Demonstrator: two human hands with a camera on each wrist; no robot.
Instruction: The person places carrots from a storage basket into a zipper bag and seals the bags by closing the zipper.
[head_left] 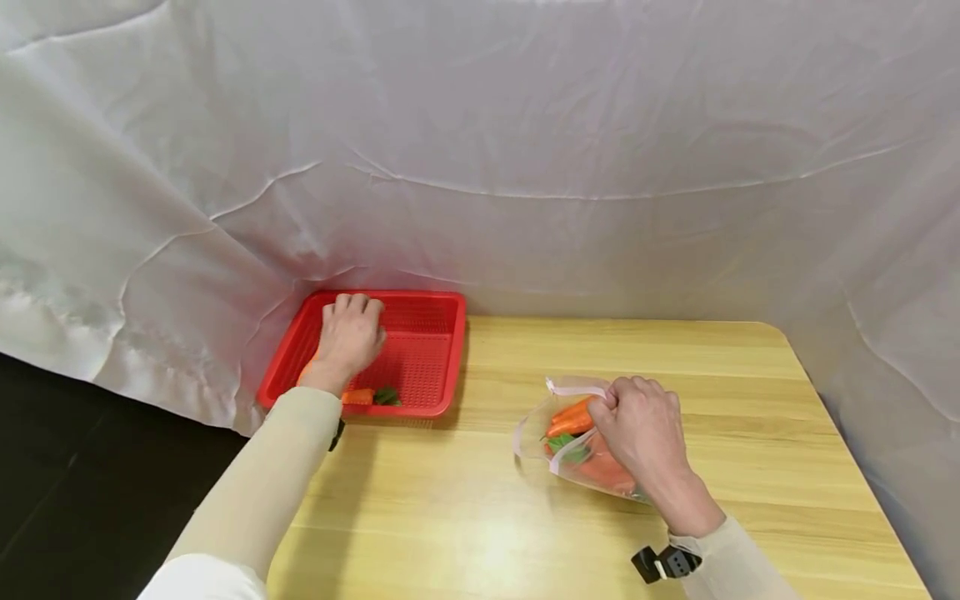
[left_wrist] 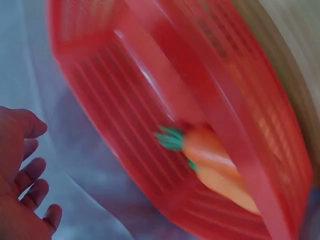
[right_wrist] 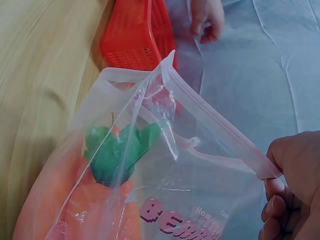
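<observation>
Right hand (head_left: 641, 429) pinches the bag's (right_wrist: 200, 165) rim open; left hand (head_left: 347, 333) hovers loose, holding nothing, over the basket's (head_left: 442, 350) far-left corner — best keep that mouth wide.

A light wooden table (head_left: 675, 367) with a rounded corner fills the lower part of the head view, and a bright shine sits on the wood near the front. A big white sheet (head_left: 525, 150) with wrinkles hangs behind the table and wraps round both sides, and the same sheet shows pale and bluish in the right wrist view. A dark floor (head_left: 82, 467) lies to the left of the table
</observation>
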